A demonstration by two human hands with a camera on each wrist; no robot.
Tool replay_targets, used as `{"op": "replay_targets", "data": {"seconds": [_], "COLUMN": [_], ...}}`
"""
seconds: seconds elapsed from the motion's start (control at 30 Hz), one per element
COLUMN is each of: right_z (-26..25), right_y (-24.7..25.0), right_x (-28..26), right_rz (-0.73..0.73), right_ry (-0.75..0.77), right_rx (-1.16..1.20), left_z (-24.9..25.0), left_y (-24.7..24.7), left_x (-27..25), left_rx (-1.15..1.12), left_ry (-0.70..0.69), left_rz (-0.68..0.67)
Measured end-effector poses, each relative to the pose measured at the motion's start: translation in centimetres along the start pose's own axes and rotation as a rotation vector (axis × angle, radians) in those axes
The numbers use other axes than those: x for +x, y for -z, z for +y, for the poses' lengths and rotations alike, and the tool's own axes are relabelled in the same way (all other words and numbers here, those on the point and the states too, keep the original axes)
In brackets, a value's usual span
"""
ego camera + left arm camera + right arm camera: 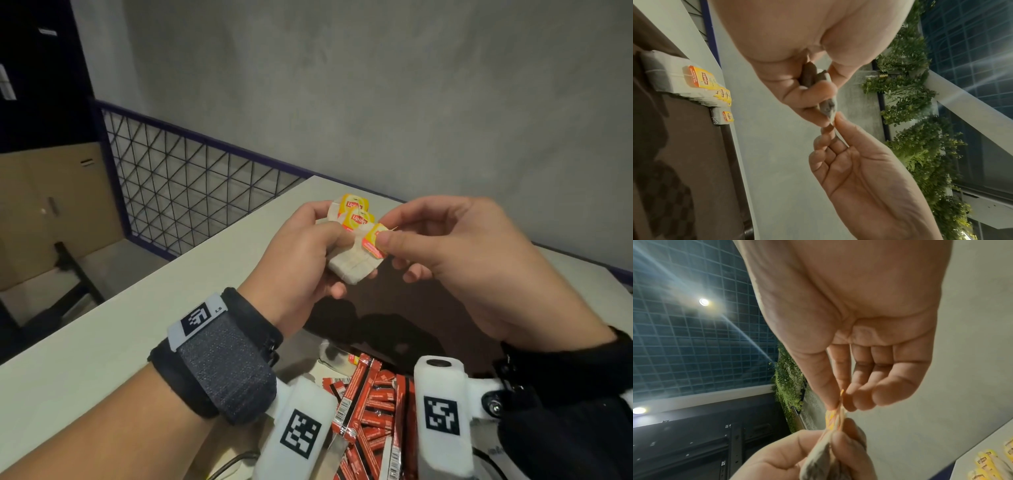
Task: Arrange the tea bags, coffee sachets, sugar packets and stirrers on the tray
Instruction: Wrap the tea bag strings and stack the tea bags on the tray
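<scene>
Left hand (294,253) grasps stacked tea bags (351,263) above the bench (102,342); right hand (455,260) pinches one yellow tag (373,241).

This looks like a commercial or office interior — a lounge or pantry corner, not a home. A pale countertop (113,329) runs along a bare grey plastered wall (376,85), edged by a dark-framed wire-mesh railing (191,192) that overlooks a lower level with plain wooden cabinets (44,205). Overhead, the wrist views show a dark gridded ceiling (684,345) with recessed spotlights (704,302) and trailing green foliage (920,129) along the wall top. On the counter lie hospitality supplies in bulk — a heap of red coffee sachets (373,407) and rows of yellow-tagged tea bags (702,81) on a dark tray (701,162).
</scene>
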State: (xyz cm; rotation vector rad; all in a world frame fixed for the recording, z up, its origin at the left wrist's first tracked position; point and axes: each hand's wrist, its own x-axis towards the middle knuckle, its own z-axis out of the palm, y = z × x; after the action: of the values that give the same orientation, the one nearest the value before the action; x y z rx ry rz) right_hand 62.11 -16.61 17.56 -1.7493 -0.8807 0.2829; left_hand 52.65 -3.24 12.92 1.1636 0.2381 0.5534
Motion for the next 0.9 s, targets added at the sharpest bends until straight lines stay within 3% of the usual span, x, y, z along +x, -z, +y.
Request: {"op": "replay_targets", "data": {"seconds": [0.67, 0.9], "right_z": [0.33, 0.28], "right_y": [0.06, 0.21], "right_x": [0.03, 0.24], "right_rz": [0.032, 0.031], "right_ry": [0.03, -0.081], "right_rx": [0.006, 0.049], "left_z": [-0.75, -0.78], "left_y": [-0.07, 0.08], "left_x": [0.09, 0.45], "left_rx": [0.121, 0.053], "left_ry": [0.004, -0.011], "left_rz": [-0.011, 0.05]}}
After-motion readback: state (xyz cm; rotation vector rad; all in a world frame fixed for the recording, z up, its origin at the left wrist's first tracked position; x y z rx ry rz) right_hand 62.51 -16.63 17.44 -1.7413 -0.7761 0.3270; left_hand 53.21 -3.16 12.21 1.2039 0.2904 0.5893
